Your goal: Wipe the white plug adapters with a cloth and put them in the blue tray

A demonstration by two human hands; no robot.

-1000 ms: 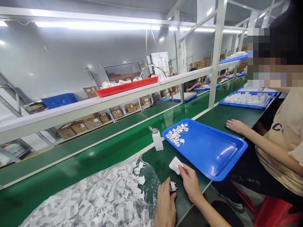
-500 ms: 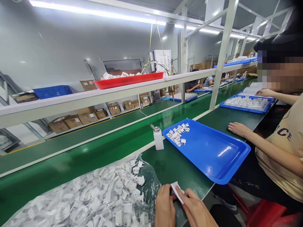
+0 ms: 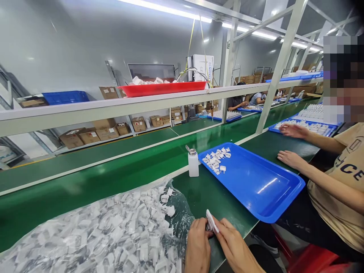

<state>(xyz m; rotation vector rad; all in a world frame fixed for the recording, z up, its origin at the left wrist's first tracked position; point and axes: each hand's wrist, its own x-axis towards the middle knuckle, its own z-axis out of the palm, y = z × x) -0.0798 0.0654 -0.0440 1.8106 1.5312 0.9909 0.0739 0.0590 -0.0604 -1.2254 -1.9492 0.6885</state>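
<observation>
A small white plug part [image 3: 209,228] is positioned at the near edge of the green bench [image 3: 190,195], between the two hands, and only a portion of it is visible to me. The left hand [image 3: 198,242] is closed, thumb and fingers gripping the plug part. The right hand [image 3: 231,242] is closed on a folded white cloth [image 3: 212,221], which stands tilted against the plug part. The hands are close together; I cannot tell whether they touch each other. Taking the hands as dial centre, with 12 o'clock straight ahead of the worker, a clear plastic bag [image 3: 182,206] filled with loose plugs [image 3: 119,227] lies at 9 o'clock, its edge reaching the left hand. A white bottle [image 3: 193,165], upright with its metal cap flipped up, stands between 11 and 12 o'clock. Just beside it, extending towards 1 o'clock, is a blue tray [image 3: 256,189]; a cluster of white plugs [image 3: 216,161] occupies its far left corner. At 2 o'clock, a co-worker [image 3: 344,174] sits with one hand resting on the bench and the other raised near a second, loaded tray [image 3: 331,133]. At 11 o'clock, a red tray [image 3: 165,89] of white parts rests on the overhead shelf [image 3: 108,110].
</observation>
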